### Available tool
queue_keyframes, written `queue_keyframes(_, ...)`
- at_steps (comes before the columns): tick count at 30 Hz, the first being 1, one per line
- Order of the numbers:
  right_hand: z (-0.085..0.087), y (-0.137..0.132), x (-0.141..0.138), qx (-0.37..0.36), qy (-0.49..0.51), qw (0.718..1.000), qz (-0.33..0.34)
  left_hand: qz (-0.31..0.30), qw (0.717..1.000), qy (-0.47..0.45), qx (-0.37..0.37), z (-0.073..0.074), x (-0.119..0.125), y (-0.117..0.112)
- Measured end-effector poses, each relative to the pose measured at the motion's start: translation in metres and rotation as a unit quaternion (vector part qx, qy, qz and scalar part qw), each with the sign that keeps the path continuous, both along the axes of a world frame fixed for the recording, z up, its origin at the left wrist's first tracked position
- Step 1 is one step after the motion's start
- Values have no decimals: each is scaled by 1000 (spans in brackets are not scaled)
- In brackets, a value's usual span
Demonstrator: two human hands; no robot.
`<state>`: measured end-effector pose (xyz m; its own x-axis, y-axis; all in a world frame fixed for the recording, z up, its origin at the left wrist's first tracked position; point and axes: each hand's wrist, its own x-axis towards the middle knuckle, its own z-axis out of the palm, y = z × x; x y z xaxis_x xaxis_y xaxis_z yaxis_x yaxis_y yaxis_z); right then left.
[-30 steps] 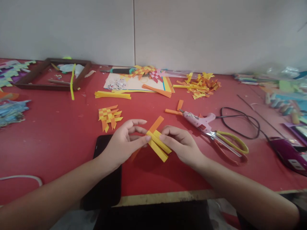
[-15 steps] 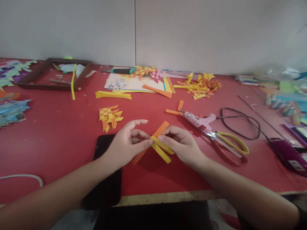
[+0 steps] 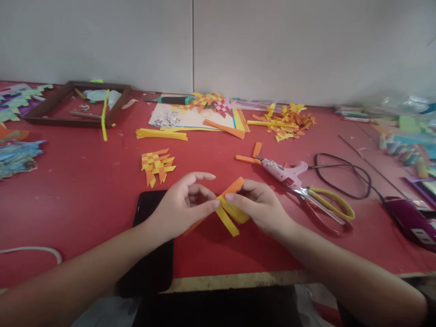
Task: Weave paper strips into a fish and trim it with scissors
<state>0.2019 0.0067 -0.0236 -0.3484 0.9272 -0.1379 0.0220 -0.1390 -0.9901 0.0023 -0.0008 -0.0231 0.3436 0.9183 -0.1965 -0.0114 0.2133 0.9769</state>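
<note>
My left hand (image 3: pixel 182 204) and my right hand (image 3: pixel 260 204) meet above the red table (image 3: pixel 85 200), both pinching a small bundle of crossed yellow and orange paper strips (image 3: pixel 229 210). An orange strip runs diagonally under the yellow ones, and its upper end shows between my fingers. A finished woven yellow-orange piece (image 3: pixel 156 165) lies just beyond my left hand. A black phone (image 3: pixel 150 254) lies under my left wrist at the table's front edge.
A pink glue gun (image 3: pixel 282 171) with a black cord and yellow-handled scissors (image 3: pixel 327 206) lie right of my hands. Loose yellow strips (image 3: pixel 161 134), paper scraps (image 3: pixel 289 120), a wooden frame (image 3: pixel 75 106) and coloured paper pieces sit further back. A purple device (image 3: pixel 412 222) is at the right.
My hands have drawn closer together over the strips. The yellow strips have shifted and tilted slightly, and my right fingers now cover more of them.
</note>
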Motion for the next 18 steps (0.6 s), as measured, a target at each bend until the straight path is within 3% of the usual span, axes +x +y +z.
queue_keyframes(5, -2, 3, 4, 1, -21, 997, -69, 49, 997, 28, 51, 0, -7, 6)
queue_keyframes(11, 0, 2, 5, -17, -170, 984, -40, 59, 968, 180, 163, -6, -10, 11)
queue_keyframes(14, -4, 2, 9, 74, -280, 956, -36, 22, 911, 290, 293, -8, -12, 11)
queue_keyframes(18, -7, 6, 17, 284, -402, 869, -53, -77, 799, 394, 448, -6, -14, 7)
